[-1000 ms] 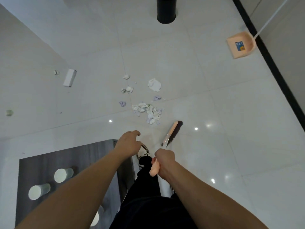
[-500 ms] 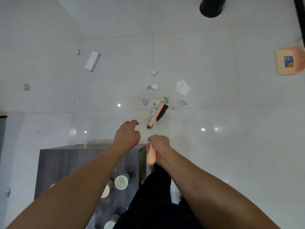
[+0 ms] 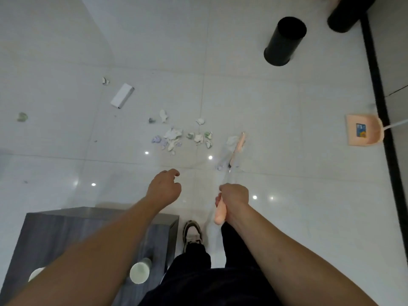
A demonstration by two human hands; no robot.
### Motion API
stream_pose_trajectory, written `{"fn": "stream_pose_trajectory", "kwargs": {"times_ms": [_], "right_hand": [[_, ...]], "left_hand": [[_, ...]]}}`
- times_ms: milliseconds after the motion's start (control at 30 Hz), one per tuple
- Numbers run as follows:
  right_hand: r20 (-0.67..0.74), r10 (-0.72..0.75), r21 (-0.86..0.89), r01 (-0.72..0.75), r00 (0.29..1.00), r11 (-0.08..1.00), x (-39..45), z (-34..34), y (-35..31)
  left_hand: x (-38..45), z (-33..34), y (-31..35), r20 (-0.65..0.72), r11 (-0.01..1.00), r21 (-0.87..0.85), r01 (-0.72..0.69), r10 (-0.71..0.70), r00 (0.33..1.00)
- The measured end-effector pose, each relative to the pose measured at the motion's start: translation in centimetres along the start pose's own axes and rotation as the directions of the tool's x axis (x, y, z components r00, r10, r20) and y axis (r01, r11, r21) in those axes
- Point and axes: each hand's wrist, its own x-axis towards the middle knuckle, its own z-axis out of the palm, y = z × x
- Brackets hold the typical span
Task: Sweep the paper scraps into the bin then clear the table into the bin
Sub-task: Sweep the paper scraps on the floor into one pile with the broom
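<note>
From the head view, the right hand (image 3: 234, 195) is clenched around the peach grip of the broom (image 3: 239, 144), whose blurred head sits on the floor well ahead of that hand, at the right edge of the paper scraps (image 3: 174, 139). The left hand (image 3: 164, 188) hangs free beside it, fingers loosely curled and holding nothing. Most scraps lie ahead of the left hand, with strays and a white box (image 3: 122, 95) farther out to its left (easy to miss in a single pass). The risk I see is scatter: a fast stroke could fling light paper wider instead of gathering it. The black bin (image 3: 284, 41) stands far beyond the right hand, and the dustpan (image 3: 362, 133) lies out to its right, so a long push may shed pieces. The table (image 3: 66, 235) below the left forearm holds cups (image 3: 139, 272), not yet cleared.
</note>
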Motion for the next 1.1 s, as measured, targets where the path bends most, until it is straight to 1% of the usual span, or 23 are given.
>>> {"fn": "stream_pose_trajectory", "kwargs": {"times_ms": [67, 100, 167, 233, 300, 467, 600, 667, 767, 867, 933, 1100], "right_hand": [[-0.083, 0.001, -0.080, -0.008, 0.997, 0.997, 1.5, -2.2, -1.4], [-0.101, 0.022, -0.110, -0.033, 0.995, 0.993, 2.2, -3.3, -2.1], [-0.111, 0.049, -0.123, -0.063, 0.993, 0.990, 3.7, -5.0, -3.3], [-0.102, 0.030, -0.105, -0.040, 0.994, 0.994, 4.9, -5.8, -4.4], [-0.029, 0.017, -0.061, -0.019, 0.999, 0.998, 5.5, -5.7, -5.4], [0.166, 0.052, -0.082, -0.039, 0.985, 0.996, 5.0, -4.9, -7.6], [0.281, 0.090, -0.103, -0.063, 0.956, 0.993, 5.0, -6.8, -10.4], [0.315, 0.082, -0.121, -0.046, 0.946, 0.992, 4.7, -7.3, -11.6], [0.291, 0.027, -0.176, 0.025, 0.956, 0.984, 4.1, -6.9, -13.2], [0.227, -0.020, -0.198, 0.067, 0.974, 0.978, 4.0, -6.2, -14.7], [0.175, -0.059, -0.225, 0.098, 0.983, 0.969, 4.5, -5.7, -15.7], [0.105, -0.063, -0.307, 0.093, 0.992, 0.947, 5.9, -2.7, -17.0]], "left_hand": [[0.6, 0.1, 1.4, -0.015, 1.000, -0.020, -0.002, 0.002, 1.000], [0.8, 0.1, 2.0, -0.024, 1.000, -0.027, 0.004, -0.004, 1.000], [1.1, 0.3, 3.2, -0.057, 0.999, -0.036, 0.021, -0.023, 0.998], [1.2, 0.4, 4.2, -0.076, 0.998, -0.040, 0.056, -0.059, 0.995], [1.2, 0.6, 5.2, -0.068, 0.996, -0.023, 0.081, -0.083, 0.994], [1.6, 1.2, 7.7, -0.028, 0.992, -0.010, 0.127, -0.127, 0.991], [2.4, 1.0, 9.9, -0.018, 0.993, -0.001, 0.119, -0.119, 0.993], [3.1, 0.4, 10.9, -0.038, 0.994, -0.003, 0.112, -0.112, 0.993], [4.1, -0.8, 12.1, -0.080, 0.993, -0.004, 0.115, -0.115, 0.990], [4.8, -1.5, 12.7, -0.112, 0.992, -0.018, 0.126, -0.127, 0.986], [5.1, -1.7, 12.7, -0.111, 0.991, -0.035, 0.130, -0.133, 0.985], [6.1, -2.3, 10.6, -0.083, 0.982, -0.089, 0.165, -0.173, 0.981]]}}
